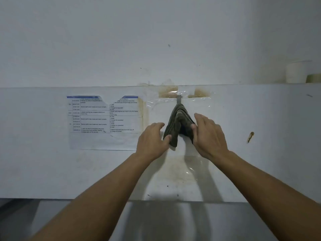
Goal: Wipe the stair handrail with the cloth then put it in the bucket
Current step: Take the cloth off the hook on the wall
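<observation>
A dark striped cloth hangs from a small metal hook taped to the white wall. My left hand pinches the cloth's lower left corner between thumb and fingers. At the cloth's right edge, my right hand has its thumb pressed on the fabric and its fingers spread above. No handrail and no bucket are in view.
A printed schedule sheet is stuck to the wall left of the cloth. On the ledge at upper right stand a white container and a roll of tape. A grey floor or step lies below.
</observation>
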Demonstrator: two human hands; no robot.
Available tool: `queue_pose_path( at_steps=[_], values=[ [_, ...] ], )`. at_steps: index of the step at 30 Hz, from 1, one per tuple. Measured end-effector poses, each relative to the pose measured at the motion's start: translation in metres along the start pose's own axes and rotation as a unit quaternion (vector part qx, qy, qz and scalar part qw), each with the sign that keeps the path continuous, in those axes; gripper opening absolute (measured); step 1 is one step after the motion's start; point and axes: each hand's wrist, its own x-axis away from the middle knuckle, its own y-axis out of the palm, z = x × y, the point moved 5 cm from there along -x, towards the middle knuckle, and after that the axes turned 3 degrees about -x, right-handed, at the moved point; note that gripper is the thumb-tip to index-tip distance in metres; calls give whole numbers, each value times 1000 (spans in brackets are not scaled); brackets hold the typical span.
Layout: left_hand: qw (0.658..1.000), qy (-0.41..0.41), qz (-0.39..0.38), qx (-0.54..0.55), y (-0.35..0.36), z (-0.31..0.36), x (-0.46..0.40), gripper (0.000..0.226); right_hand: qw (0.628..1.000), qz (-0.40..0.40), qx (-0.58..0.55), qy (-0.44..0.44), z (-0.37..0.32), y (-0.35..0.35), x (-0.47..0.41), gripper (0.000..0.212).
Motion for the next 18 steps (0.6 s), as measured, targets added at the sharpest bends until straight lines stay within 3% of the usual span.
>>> queue_pose_path(
  at_steps=[5, 12, 18],
  values=[
    [997, -52, -16, 49, 7, 1, -21, 65, 996, -48, -60, 38, 6, 7, -27, 48],
    [991, -96, -18, 86, 15, -2, -44, 41, 967, -93, -180, 153, 19, 18, -49, 56],
    [975, -141, -17, 170, -4, -13, -58, 8, 959, -81, -220, 163, 17, 13, -62, 24]
  ],
)
